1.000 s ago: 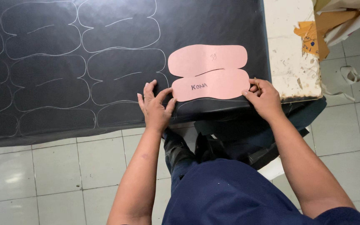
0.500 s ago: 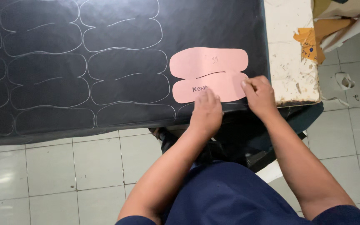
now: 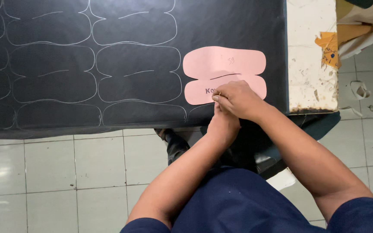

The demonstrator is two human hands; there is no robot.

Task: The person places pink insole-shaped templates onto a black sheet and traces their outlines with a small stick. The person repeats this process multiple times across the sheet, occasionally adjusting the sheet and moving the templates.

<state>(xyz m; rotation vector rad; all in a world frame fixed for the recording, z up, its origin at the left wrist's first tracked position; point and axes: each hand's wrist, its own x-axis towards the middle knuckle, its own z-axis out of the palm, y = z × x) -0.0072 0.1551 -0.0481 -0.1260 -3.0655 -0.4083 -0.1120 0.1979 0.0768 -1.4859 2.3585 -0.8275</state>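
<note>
A pink paper template (image 3: pixel 223 64), shaped like two joined lobes, lies flat on a black sheet (image 3: pixel 109 26) near its front right corner. My right hand (image 3: pixel 238 99) rests on the template's lower lobe. Its fingers are pinched together at the lobe's front edge, and a small pale tip shows between them. My left hand (image 3: pixel 223 123) reaches up from below to the sheet's front edge, right under my right hand. Its fingers are hidden by the right hand.
Several chalk-white outlines (image 3: pixel 139 71) of the same shape cover the black sheet in rows. A worn white table end (image 3: pixel 309 64) shows to the right, with orange paper scraps (image 3: pixel 329 43) beyond it. Grey floor tiles (image 3: pixel 65 172) lie below, and dark fabric hangs from the table edge.
My left hand slid right from beside the template to beneath my right hand. My right hand moved left from the template's right end onto its lower lobe.
</note>
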